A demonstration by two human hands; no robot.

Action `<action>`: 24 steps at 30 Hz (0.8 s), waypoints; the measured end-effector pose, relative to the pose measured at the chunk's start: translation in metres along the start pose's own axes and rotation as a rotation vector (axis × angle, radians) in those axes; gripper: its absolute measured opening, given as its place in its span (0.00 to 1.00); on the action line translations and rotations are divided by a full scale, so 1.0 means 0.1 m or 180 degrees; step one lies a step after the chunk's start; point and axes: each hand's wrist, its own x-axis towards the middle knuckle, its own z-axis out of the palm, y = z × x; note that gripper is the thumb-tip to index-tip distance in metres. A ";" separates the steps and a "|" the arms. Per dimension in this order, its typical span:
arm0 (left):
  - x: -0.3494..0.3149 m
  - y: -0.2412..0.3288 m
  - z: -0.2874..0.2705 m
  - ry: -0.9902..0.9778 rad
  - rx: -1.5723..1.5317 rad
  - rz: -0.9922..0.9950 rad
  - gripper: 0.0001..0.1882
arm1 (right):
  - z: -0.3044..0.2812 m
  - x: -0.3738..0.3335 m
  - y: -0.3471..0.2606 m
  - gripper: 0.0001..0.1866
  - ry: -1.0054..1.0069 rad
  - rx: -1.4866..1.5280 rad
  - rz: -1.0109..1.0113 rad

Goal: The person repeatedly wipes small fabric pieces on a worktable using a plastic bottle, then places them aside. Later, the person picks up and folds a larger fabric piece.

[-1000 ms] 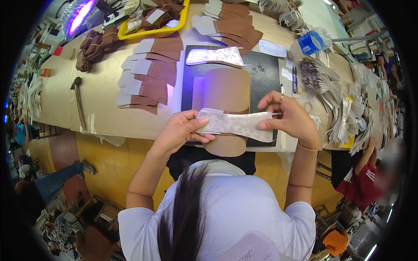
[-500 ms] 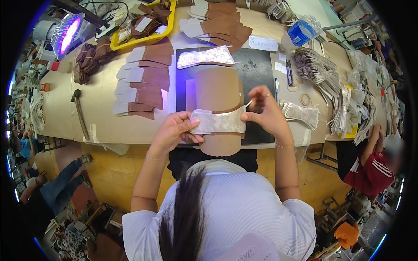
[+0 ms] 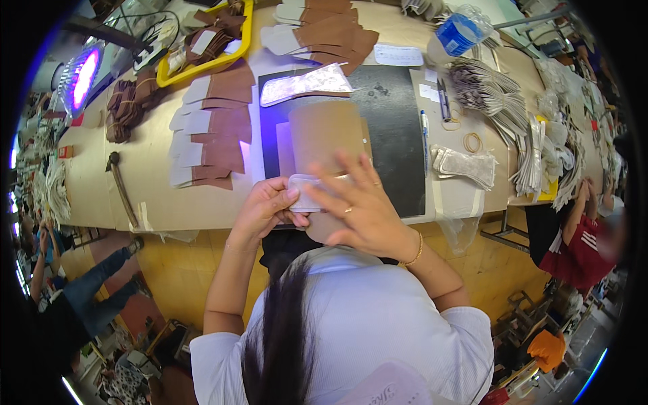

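A pale, mottled shoe-upper piece (image 3: pixel 304 197) lies across a brown curved board (image 3: pixel 327 131) in front of me. My left hand (image 3: pixel 266 206) pinches its left end between thumb and fingers. Over the rest of the piece my right hand (image 3: pixel 364 212) is spread, palm down and fingers apart, slightly blurred. It hides the right part of the piece; whether it touches the surface I cannot tell. Behind the board, a similar pale piece with a shiny surface (image 3: pixel 307 84) rests on the black mat (image 3: pixel 398 152).
Overlapped brown-and-white pieces (image 3: pixel 223 88) lie left of the mat, with a hammer (image 3: pixel 120 185) farther left. A yellow tray (image 3: pixel 246 34) and a lit lamp (image 3: pixel 84 77) stand at the back left. At right are a pen (image 3: pixel 424 135), snips (image 3: pixel 443 101), pale pieces (image 3: pixel 466 167) and a plastic bottle (image 3: pixel 459 34).
My right hand has left the piece's right end, where it held a thin strip, and swept left over it with fingers spread. My left hand keeps its pinch.
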 end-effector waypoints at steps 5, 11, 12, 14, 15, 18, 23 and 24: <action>0.00 -0.01 -0.03 0.0037 -0.0318 -0.0133 0.17 | 0.52 -0.35 0.19 0.47 0.0975 0.1597 0.0536; -0.01 0.15 -0.01 -0.0181 0.0104 -0.0104 0.19 | 0.38 -0.52 0.24 0.51 0.0682 0.1287 0.1112; 0.01 0.24 0.01 -0.0410 0.0206 0.0110 0.20 | 0.28 -0.56 0.30 0.52 0.0826 0.0852 0.1046; 0.03 0.49 0.03 -0.0848 0.0329 0.0527 0.20 | -0.07 -0.55 0.32 0.54 0.1470 0.0773 0.1221; 0.07 0.60 0.02 -0.0909 0.0324 0.0802 0.18 | -0.21 -0.54 0.36 0.56 0.1937 0.0544 0.1170; 0.43 0.97 -0.02 -0.0814 0.0212 0.1365 0.18 | -0.60 -0.56 0.35 0.56 0.2778 0.0362 0.1225; 1.18 1.30 -0.53 0.0232 0.0821 0.1117 0.16 | -0.70 -0.85 0.35 0.53 0.3045 0.0207 0.1346; 1.25 1.28 -0.62 0.0470 0.1021 0.0954 0.17 | -0.70 -0.92 0.37 0.52 0.2976 0.0234 0.1447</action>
